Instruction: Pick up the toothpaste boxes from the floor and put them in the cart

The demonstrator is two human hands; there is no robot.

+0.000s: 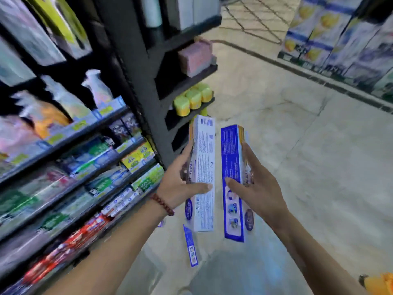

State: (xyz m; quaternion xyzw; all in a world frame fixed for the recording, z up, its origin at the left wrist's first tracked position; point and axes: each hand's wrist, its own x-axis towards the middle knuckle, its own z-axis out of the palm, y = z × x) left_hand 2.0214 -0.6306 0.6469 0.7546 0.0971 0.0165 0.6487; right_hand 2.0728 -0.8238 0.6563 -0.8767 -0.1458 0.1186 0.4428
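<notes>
fingers (251, 158) of the right hand (257, 188) grip a blue toothpaste box (231, 167); the left hand (180, 184) pinches a white toothpaste box (204, 158). both are lifted lengthwise, probably for carrying. below them another blue box (190, 245) lies on the floor (319, 167).

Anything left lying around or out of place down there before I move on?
Yes. One blue toothpaste box still lies on the floor below the hands, by the foot of the shelves. The left hand holds a white box and the right hand a blue box. No cart is clearly in view.
</notes>
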